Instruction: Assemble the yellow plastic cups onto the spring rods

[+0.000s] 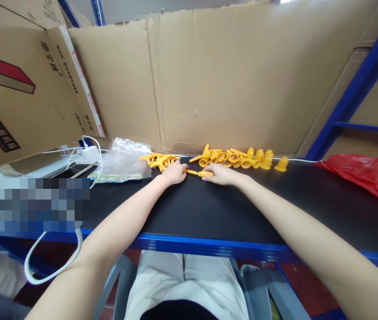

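Note:
Between my two hands, just above or on the black tabletop, is a yellow plastic piece with a ridged, screw-like shaft (192, 171). My right hand (221, 174) pinches its wider looped end. The fingers of my left hand (174, 173) close around the shaft's other end, and their tips are partly hidden. Right behind my left hand lies a pile of yellow plastic parts (160, 161). Behind my right hand, hollow yellow cups (234, 158) lie in a heap with some handle-like pieces, and several cups (267, 159) stand rim down at its right end.
Left of the parts lies a clear plastic bag (125, 158), with a white charger (90, 154) and cables beyond it. A red plastic bag (365, 173) rests at the right. Cardboard (235, 80) walls the back; a blue rail (209, 245) edges the black table (209, 213).

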`<action>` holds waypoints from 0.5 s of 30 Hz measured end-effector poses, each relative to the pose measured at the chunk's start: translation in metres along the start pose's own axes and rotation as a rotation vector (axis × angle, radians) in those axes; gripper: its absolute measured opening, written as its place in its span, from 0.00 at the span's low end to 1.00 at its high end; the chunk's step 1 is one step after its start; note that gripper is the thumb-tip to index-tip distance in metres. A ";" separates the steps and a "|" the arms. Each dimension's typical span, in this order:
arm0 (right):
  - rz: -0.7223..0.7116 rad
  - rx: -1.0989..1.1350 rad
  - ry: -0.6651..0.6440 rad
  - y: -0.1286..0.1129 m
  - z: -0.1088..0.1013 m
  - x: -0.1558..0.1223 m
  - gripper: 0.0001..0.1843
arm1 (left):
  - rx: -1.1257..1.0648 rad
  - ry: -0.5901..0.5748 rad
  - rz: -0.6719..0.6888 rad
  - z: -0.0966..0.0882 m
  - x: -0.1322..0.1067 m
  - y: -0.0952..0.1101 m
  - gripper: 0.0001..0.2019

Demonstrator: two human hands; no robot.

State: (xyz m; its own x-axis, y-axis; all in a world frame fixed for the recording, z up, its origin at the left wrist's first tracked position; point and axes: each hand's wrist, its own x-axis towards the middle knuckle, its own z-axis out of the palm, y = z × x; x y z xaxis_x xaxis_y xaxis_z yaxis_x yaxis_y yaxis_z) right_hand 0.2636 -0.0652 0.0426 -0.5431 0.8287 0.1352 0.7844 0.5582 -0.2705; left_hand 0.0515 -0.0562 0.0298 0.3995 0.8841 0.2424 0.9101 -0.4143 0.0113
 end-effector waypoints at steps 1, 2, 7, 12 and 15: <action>0.001 -0.003 0.005 0.000 0.001 0.000 0.13 | -0.015 -0.010 -0.008 0.001 0.001 -0.001 0.19; 0.001 -0.007 0.013 0.001 0.001 0.001 0.13 | -0.029 -0.017 -0.009 0.001 0.001 -0.001 0.19; -0.026 -0.034 0.059 0.006 0.002 0.002 0.11 | -0.107 -0.033 0.051 0.002 0.003 -0.003 0.18; -0.020 0.018 0.085 0.012 0.004 0.004 0.15 | -0.107 -0.013 0.056 -0.001 0.001 -0.002 0.16; 0.058 0.090 0.089 0.017 0.003 0.004 0.24 | -0.097 0.029 0.044 -0.001 0.000 -0.002 0.16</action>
State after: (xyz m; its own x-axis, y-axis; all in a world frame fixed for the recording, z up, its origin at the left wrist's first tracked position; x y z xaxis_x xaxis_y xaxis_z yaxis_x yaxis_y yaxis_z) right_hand 0.2736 -0.0521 0.0358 -0.4655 0.8622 0.1999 0.7815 0.5064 -0.3646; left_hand 0.0496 -0.0551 0.0310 0.4343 0.8584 0.2731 0.8761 -0.4730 0.0933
